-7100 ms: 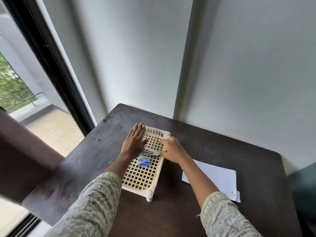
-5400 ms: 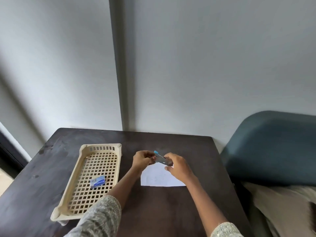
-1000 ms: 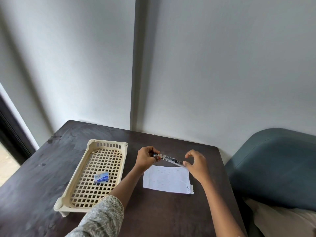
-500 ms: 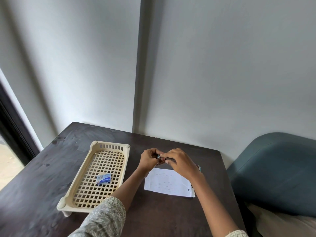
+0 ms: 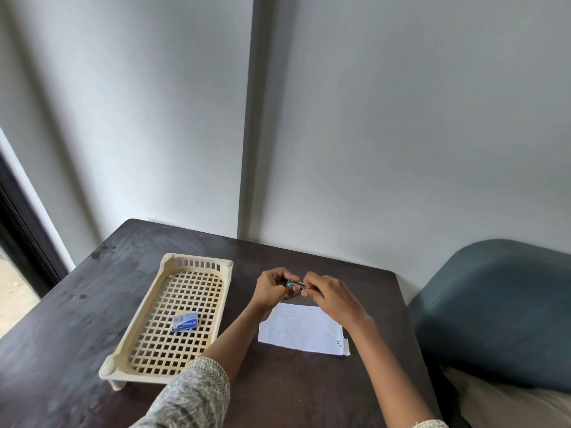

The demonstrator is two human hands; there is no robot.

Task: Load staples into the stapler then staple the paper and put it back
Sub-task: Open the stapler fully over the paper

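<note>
Both hands hold a small metal stapler (image 5: 295, 284) with a blue end above the far edge of the white paper (image 5: 301, 329). My left hand (image 5: 272, 288) grips its left end. My right hand (image 5: 332, 299) closes over its right part, fingertips pinching the top. Most of the stapler is hidden by the fingers. A small blue staple box (image 5: 184, 323) lies in the cream lattice tray (image 5: 145, 307) to the left. The paper lies flat on the dark table (image 5: 71, 322).
A grey wall with a corner post stands behind the table. A blue-grey chair back (image 5: 494, 310) is close on the right. A dark window frame (image 5: 21, 239) runs along the left. The table's right edge is near the paper.
One second ago the stapler was stretched open between my hands held apart. My right hand has since moved left onto it, and the hands now meet over the stapler.
</note>
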